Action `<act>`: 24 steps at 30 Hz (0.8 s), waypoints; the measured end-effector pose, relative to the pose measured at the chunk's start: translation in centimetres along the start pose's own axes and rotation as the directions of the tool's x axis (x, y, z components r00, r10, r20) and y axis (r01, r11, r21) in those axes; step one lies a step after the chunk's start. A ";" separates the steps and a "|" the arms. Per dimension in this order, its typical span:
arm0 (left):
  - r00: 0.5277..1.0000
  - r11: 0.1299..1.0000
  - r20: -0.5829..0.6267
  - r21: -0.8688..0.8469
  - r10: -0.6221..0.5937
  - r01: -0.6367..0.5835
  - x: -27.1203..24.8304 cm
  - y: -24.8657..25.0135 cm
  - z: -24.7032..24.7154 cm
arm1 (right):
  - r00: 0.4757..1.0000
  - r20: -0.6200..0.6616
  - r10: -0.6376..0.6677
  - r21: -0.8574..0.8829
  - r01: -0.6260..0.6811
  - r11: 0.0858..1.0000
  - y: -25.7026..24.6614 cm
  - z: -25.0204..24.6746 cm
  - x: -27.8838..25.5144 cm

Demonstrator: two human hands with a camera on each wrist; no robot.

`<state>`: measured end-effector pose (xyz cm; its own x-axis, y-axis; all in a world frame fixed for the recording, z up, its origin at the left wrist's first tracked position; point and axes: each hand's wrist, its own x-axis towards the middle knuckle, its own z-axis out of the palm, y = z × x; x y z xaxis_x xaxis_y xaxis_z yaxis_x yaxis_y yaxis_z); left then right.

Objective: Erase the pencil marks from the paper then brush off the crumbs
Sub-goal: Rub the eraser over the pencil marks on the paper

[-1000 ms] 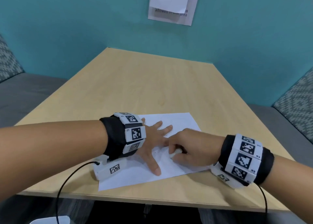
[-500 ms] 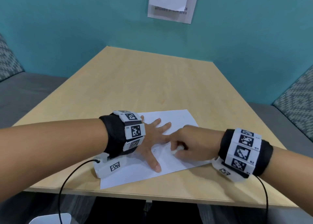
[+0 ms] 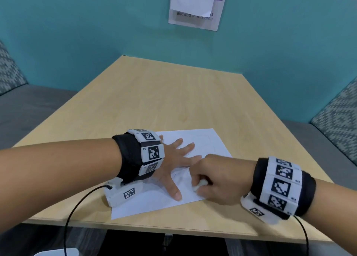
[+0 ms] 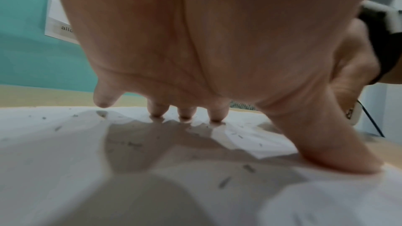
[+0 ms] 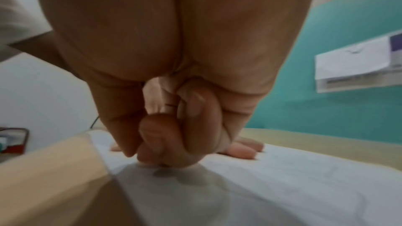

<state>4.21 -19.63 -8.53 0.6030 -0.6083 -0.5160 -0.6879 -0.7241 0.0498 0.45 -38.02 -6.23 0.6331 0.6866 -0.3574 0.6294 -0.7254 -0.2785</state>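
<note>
A: Largest first. What do you log?

B: I note a light wooden surface (image 3: 154, 93) against a teal wall (image 3: 77, 33), a notice (image 3: 195, 6) taped up on it. White sheet of paper (image 3: 146, 201) lies near the front edge, slightly skewed.

A: Hands?

B: Left hand (image 3: 173, 163) lies on the paper with fingers spread and straight; in the left wrist view its fingertips (image 4: 185, 114) and thumb press the sheet down. Right hand (image 3: 218, 176) is curled, just beside the left thumb, pinching a small white eraser (image 3: 200, 185) between thumb and fingers, its tip down on the paper. In the right wrist view the eraser is hidden by the fingers.

A: Marks?

B: I see faint pencil marks (image 3: 204, 145) on the far part of the sheet, too pale to read. Smallest: grey eraser crumbs (image 4: 225, 181) scattered over the paper around the left hand.
</note>
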 end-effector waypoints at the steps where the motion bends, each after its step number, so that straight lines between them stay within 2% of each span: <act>1: 1.000 1.000 0.006 0.004 0.000 0.000 -0.1 0.1 -0.1 | 0.999 -0.021 0.036 -0.015 -0.036 0.999 0.7 -0.5 0.2; 4: 1.000 1.000 0.018 0.013 -0.008 0.008 -0.3 0.3 -0.3 | 0.983 -0.090 0.158 -0.005 -0.159 0.987 3.0 -1.5 0.3; 8: 1.000 1.000 0.007 -0.012 0.011 -0.011 -0.4 0.1 -0.3 | 1.000 0.007 0.017 0.002 -0.017 1.000 0.1 0.2 -0.1; 12: 1.000 1.000 0.023 0.001 -0.002 0.002 -0.4 0.2 -0.5 | 0.986 -0.073 0.148 -0.006 -0.149 0.989 2.9 -1.5 0.2; 17: 0.999 1.000 0.026 -0.005 0.018 -0.018 -0.2 -0.3 -0.1 | 0.998 -0.008 0.069 0.007 -0.069 0.998 1.5 -0.3 0.2; 21: 0.999 0.999 0.042 0.034 -0.007 0.006 -0.1 -0.4 -0.1 | 0.979 -0.077 0.191 0.004 -0.191 0.982 3.9 -1.7 0.3; 24: 0.999 0.998 0.033 0.051 -0.024 0.023 0.4 -0.1 -0.8 | 0.986 -0.071 0.148 -0.012 -0.149 0.989 3.9 -1.0 0.7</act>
<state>4.87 -20.04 -8.01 0.6059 -0.5794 -0.5451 -0.6938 -0.7202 -0.0056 3.86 -40.30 -6.65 0.7496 0.5736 -0.3302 0.5334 -0.8190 -0.2115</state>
